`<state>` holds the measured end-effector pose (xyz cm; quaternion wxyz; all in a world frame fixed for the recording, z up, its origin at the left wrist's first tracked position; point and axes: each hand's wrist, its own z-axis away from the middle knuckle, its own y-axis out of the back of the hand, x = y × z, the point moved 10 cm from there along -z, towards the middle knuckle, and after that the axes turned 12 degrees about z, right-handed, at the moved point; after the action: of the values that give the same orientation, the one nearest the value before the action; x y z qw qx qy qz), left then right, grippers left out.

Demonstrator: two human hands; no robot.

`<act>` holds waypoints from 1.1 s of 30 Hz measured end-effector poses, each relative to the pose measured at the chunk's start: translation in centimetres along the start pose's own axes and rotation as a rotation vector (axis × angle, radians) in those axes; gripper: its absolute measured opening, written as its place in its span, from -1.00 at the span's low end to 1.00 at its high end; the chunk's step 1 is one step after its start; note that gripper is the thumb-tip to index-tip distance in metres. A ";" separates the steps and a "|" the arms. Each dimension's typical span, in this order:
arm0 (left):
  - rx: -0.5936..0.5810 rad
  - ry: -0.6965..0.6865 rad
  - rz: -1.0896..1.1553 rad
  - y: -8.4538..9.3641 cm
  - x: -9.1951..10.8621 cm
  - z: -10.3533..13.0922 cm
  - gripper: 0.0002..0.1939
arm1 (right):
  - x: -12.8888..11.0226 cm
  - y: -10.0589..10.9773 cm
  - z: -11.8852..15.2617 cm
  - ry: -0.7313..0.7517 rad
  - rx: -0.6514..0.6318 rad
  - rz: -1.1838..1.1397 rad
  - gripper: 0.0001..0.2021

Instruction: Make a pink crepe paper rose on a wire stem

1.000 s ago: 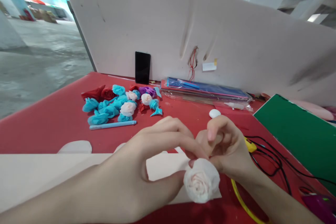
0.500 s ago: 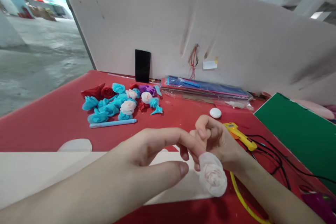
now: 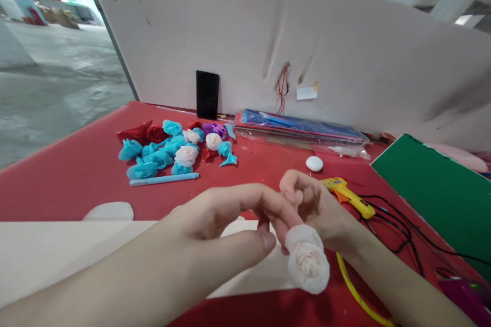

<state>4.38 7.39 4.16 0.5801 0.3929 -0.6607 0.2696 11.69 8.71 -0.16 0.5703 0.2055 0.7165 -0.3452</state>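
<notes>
Open worktop point(image 3: 264, 163) lies between the flower pile point(image 3: 169, 150) and white disc point(image 3: 314, 164); yellow glue gun point(image 3: 349, 197) obstructs the right.

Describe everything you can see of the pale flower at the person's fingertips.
The flower is a rose shape in white with a faint pink tint, its thin, crinkled layers, which look like crepe paper, wound around a tight centre. A broader, smoother white petal flares at its upper left. Its face tilts toward the camera, seemingly raised above the red table. The left hand's index fingertip meets its upper edge; the right hand is just behind, its contact and the flower's base hidden.
</notes>
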 end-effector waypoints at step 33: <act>-0.039 0.210 -0.047 -0.8 -2.1 0.7 -0.80 | 1.0 -0.5 0.1 -0.095 -0.053 0.059 -0.71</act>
<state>4.69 6.84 1.90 0.6598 0.3664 -0.5920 0.2828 11.14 8.18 -1.00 0.6188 0.1949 0.6911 -0.3185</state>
